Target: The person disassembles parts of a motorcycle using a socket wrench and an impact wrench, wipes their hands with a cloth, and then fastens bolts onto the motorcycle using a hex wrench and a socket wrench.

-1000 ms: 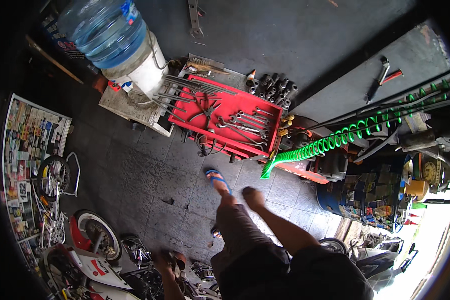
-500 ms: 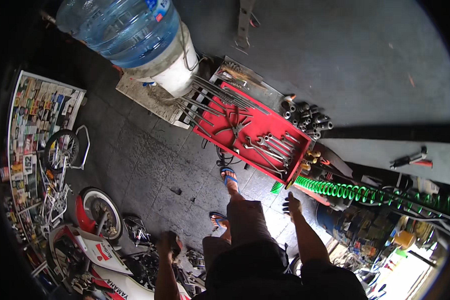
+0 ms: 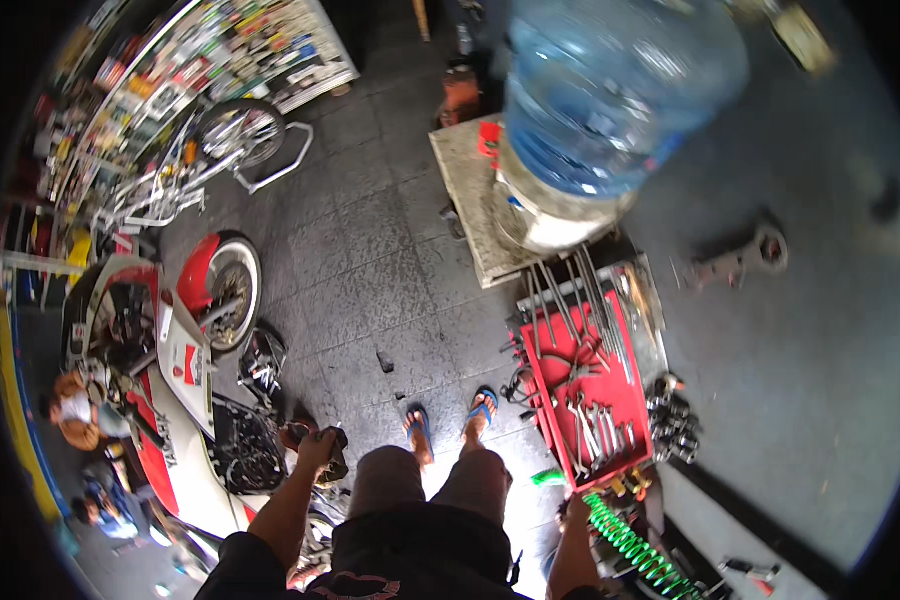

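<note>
My left hand (image 3: 318, 448) grips a dark metal part (image 3: 333, 462) at lower centre, beside the red and white motorcycle (image 3: 175, 415). My right hand (image 3: 572, 512) is at the near corner of a red tool tray (image 3: 630, 395), next to a green coiled hose (image 3: 625, 535); whether it touches the tray and how its fingers are set I cannot make out. Wrenches (image 3: 590, 430), long rods (image 3: 585, 310) and pliers lie in the tray. Dark sockets (image 3: 675, 425) stand just beside it.
A water jug on a dispenser (image 3: 610, 100) stands on a worn board (image 3: 460, 180) ahead. A stripped bike frame (image 3: 170, 185) leans by a sticker-covered panel (image 3: 250, 50). Two other people (image 3: 80, 410) are at far left. My sandalled feet (image 3: 478, 415) stand on dark floor tiles (image 3: 340, 260).
My view has swung left, putting the tray and jug further right and showing the people. My left hand has risen with the metal part; my right hand has moved up to the tray's corner.
</note>
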`<control>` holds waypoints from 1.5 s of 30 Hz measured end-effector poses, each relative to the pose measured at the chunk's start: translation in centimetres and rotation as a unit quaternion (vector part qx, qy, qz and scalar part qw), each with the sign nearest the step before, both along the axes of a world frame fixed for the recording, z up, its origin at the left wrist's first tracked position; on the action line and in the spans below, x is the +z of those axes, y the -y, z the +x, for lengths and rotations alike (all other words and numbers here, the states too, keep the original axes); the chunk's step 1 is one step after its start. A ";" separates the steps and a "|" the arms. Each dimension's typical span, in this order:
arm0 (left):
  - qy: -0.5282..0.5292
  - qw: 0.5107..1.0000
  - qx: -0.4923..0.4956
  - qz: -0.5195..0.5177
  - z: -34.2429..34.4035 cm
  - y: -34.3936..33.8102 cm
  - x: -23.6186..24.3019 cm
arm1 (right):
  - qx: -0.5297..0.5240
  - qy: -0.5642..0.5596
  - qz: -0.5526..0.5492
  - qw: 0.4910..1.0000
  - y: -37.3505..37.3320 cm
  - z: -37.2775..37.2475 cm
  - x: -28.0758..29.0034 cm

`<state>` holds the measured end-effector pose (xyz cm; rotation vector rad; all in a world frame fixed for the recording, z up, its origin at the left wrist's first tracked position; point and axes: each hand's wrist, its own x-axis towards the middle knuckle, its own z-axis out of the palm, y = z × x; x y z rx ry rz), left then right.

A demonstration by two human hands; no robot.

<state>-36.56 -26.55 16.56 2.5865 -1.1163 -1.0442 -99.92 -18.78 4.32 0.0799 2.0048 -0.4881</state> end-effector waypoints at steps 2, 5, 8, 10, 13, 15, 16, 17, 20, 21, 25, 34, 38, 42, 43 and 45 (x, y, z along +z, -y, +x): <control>-0.081 0.964 0.252 0.013 0.0 1.4 1.1 | 0.035 0.055 0.037 0.997 5.0 3.3 3.5; -0.173 0.934 0.313 -0.019 0.3 7.0 -1.2 | 0.132 0.100 0.102 0.981 10.5 4.9 4.7; -0.186 0.912 0.362 -0.057 3.1 11.1 -1.3 | 0.188 0.234 0.082 0.950 22.0 10.5 6.9; -0.241 0.887 0.384 -0.083 5.3 14.7 -2.5 | 0.243 0.155 0.022 0.957 28.9 15.1 8.5; -0.316 0.863 0.385 -0.089 8.4 23.9 -3.1 | 0.201 0.061 -0.022 0.977 39.2 21.5 9.4; -0.296 0.888 0.337 -0.102 12.6 31.6 4.2 | 0.187 0.005 -0.047 0.981 46.1 27.9 10.9; -0.251 0.916 0.298 -0.096 14.9 33.8 4.0 | 0.194 0.042 -0.038 0.979 49.6 31.0 11.7; -0.252 0.911 0.311 -0.102 17.1 36.7 5.5 | 0.218 0.074 -0.068 0.971 52.5 33.1 11.8; -0.235 0.892 0.358 -0.147 25.9 43.3 10.3 | 0.305 0.098 -0.088 0.943 61.0 43.6 15.1; -0.237 0.891 0.348 -0.173 28.9 45.7 11.1 | 0.295 0.095 -0.089 0.947 63.7 46.2 15.0; -0.202 0.865 0.404 -0.221 40.7 51.2 12.7 | 0.400 0.145 -0.126 0.896 74.8 53.4 12.5; -0.120 0.622 0.700 -0.330 57.8 51.8 14.0 | 0.769 0.099 -0.026 0.632 104.3 97.6 16.5; -0.201 0.423 0.687 -0.555 62.6 48.5 13.4 | 0.891 0.120 -0.028 0.438 101.8 125.9 20.5; -0.074 0.478 0.773 -0.411 69.8 46.3 9.5 | 0.923 0.216 -0.171 0.270 89.1 148.1 21.5; -0.125 0.432 0.764 -0.463 72.9 45.1 10.8 | 0.910 0.265 -0.244 0.205 86.0 152.2 20.4; -0.179 0.353 0.760 -0.515 76.6 44.9 14.2 | 0.937 0.268 -0.173 0.142 82.7 158.9 18.9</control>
